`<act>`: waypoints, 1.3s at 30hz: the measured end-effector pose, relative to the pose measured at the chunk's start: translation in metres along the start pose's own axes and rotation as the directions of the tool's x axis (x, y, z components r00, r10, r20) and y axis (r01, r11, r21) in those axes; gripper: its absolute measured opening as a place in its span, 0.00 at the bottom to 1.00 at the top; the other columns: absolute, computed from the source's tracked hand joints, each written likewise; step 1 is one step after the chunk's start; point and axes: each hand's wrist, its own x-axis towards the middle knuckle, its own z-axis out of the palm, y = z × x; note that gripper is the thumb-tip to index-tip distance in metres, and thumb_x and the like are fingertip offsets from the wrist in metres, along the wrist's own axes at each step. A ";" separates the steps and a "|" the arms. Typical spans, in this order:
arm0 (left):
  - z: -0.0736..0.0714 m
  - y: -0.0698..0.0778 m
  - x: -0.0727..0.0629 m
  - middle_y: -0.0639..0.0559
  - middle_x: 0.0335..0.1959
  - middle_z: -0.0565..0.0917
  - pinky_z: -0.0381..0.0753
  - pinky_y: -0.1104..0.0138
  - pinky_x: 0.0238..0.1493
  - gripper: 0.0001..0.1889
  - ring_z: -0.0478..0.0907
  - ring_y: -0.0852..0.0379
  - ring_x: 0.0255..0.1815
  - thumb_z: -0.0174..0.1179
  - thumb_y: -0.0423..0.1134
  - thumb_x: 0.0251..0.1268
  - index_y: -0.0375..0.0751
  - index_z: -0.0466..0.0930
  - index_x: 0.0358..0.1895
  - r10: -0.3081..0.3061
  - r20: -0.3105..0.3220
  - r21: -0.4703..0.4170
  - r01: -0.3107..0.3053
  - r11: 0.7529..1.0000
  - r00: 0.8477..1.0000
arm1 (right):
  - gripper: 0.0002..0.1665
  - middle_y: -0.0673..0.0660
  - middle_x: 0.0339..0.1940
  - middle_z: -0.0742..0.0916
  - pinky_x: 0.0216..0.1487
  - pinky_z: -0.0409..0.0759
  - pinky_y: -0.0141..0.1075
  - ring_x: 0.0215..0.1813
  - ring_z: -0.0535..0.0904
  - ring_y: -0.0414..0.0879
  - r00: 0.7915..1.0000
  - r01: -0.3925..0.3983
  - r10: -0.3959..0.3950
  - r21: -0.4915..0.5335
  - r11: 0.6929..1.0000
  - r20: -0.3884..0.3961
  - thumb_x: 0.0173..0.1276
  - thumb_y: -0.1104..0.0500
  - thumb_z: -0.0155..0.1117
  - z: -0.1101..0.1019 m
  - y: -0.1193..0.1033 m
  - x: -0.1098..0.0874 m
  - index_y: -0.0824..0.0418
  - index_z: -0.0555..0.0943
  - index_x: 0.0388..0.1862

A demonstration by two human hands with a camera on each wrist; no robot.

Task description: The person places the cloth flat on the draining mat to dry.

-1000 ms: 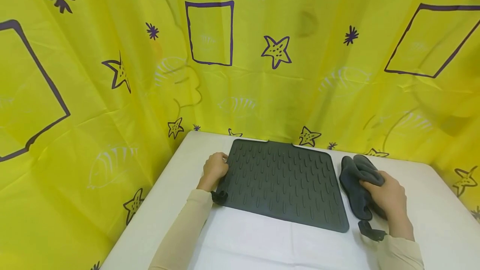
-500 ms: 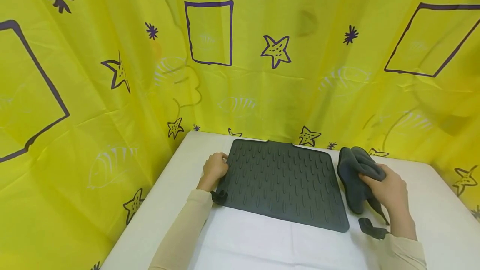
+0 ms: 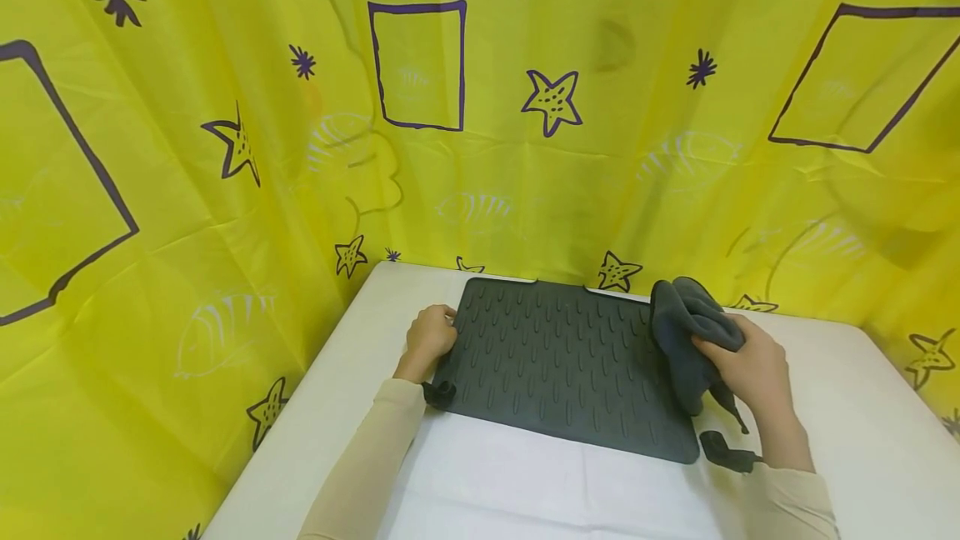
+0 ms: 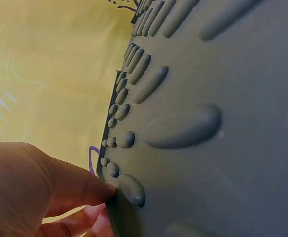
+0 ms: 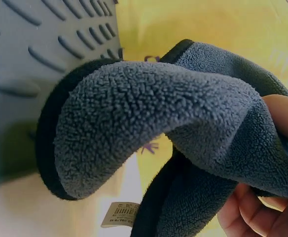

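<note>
Fuzzy grey cloth: gripped in the right hand, hanging from its fingers beside the mat; touching, I can't tell | left hand: pinching the mat's edge, I guess to keep it still

Free tabletop lies before the mat; the yellow curtain bars the back

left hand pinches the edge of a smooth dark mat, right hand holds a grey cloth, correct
Not smooth: the dark mat has raised ridges, as the left wrist view shows. The left hand does pinch its edge, and the right hand holds a grey cloth.
</note>
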 end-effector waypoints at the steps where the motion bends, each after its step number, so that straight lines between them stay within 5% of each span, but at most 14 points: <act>1: 0.000 0.000 0.000 0.46 0.50 0.89 0.83 0.49 0.50 0.18 0.86 0.42 0.52 0.56 0.32 0.64 0.43 0.86 0.56 0.001 0.000 -0.002 -0.001 1.000 1.000 | 0.37 0.77 0.60 0.81 0.48 0.77 0.63 0.55 0.78 0.75 1.000 0.005 -0.005 0.004 1.000 0.001 0.71 0.45 0.67 0.001 -0.002 0.000 0.69 0.74 0.68; 26: 0.001 0.001 0.000 0.45 0.50 0.89 0.83 0.49 0.48 0.18 0.86 0.43 0.51 0.56 0.32 0.65 0.42 0.87 0.55 -0.006 -0.008 0.002 0.006 1.000 1.000 | 0.29 0.72 0.62 0.82 0.55 0.75 0.65 0.59 0.79 0.70 0.992 0.119 -0.120 0.045 0.992 0.028 0.67 0.53 0.72 0.051 -0.043 -0.002 0.64 0.77 0.64; 39: 0.003 0.000 0.000 0.46 0.49 0.89 0.83 0.50 0.47 0.17 0.86 0.44 0.49 0.56 0.31 0.64 0.42 0.87 0.54 0.001 -0.009 -0.001 -0.001 1.000 1.000 | 0.27 0.71 0.59 0.83 0.61 0.74 0.64 0.59 0.79 0.69 0.985 0.175 -0.172 0.100 0.980 -0.034 0.66 0.58 0.73 0.079 -0.059 -0.009 0.66 0.78 0.61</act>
